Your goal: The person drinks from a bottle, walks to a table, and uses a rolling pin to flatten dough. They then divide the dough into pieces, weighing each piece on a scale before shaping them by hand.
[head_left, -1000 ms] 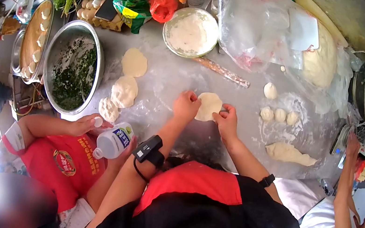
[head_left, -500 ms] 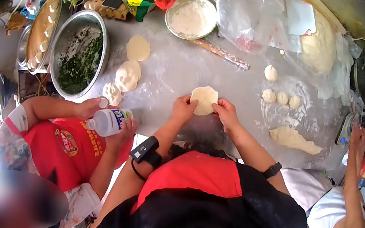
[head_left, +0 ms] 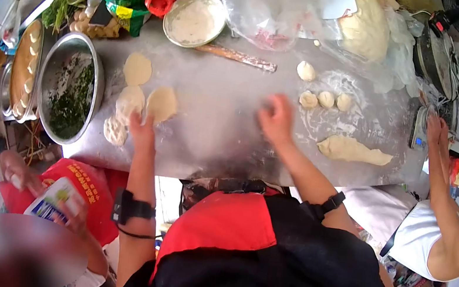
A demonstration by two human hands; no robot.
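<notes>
My left hand [head_left: 144,129] reaches to the left side of the steel table, its fingers closed at the lower edge of a round, flat dough wrapper [head_left: 163,104]. Just left of that wrapper lie another wrapper [head_left: 130,103] and, higher up, a third [head_left: 138,68]. Below them sits a crumpled-looking piece of dough [head_left: 115,130]. Over the middle of the table is my right hand [head_left: 276,118], blurred, with loosely bent fingers and nothing visible in it. To its right are several small dough balls [head_left: 325,100] and a long flattened dough piece [head_left: 353,150].
A steel bowl of chopped greens [head_left: 71,90] stands at left, beside a tray [head_left: 26,63]. Behind are a flour bowl [head_left: 194,19], a rolling pin [head_left: 236,56] and a large dough mass [head_left: 366,24]. A co-worker at left holds a bottle [head_left: 55,200]; another person works at right.
My left hand has carried the wrapper left from the table's middle, beside the other wrappers. My right hand has let go of it. The co-worker's bottle is now lower in view.
</notes>
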